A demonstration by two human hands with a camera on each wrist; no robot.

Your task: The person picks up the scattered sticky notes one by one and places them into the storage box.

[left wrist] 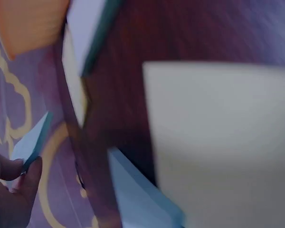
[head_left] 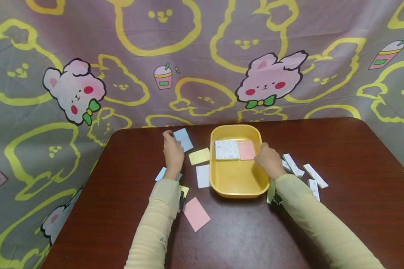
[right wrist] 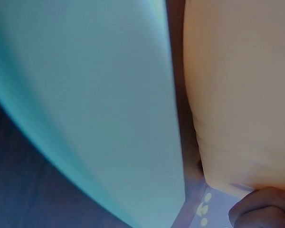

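My left hand (head_left: 173, 151) pinches a light blue sticky-note pad (head_left: 183, 139) between thumb and fingers, near the far edge of the table. In the left wrist view that pad (left wrist: 32, 140) stands tilted in the fingertips. My right hand (head_left: 270, 160) grips the right rim of a yellow plastic tray (head_left: 239, 183), its fingers curled over the edge. Inside the tray, along its far half, lie a white block with small printed marks (head_left: 227, 150) and a pink pad (head_left: 247, 150) side by side. A green pad (head_left: 271, 192) shows partly beneath the right wrist.
Left of the tray lie a yellow pad (head_left: 199, 156), a white pad (head_left: 203, 176), a pink pad (head_left: 196, 214) and another blue pad (head_left: 161, 174), partly under my left forearm. Several narrow white boxes (head_left: 315, 175) lie right of the tray. A patterned curtain (head_left: 202, 67) hangs behind the table.
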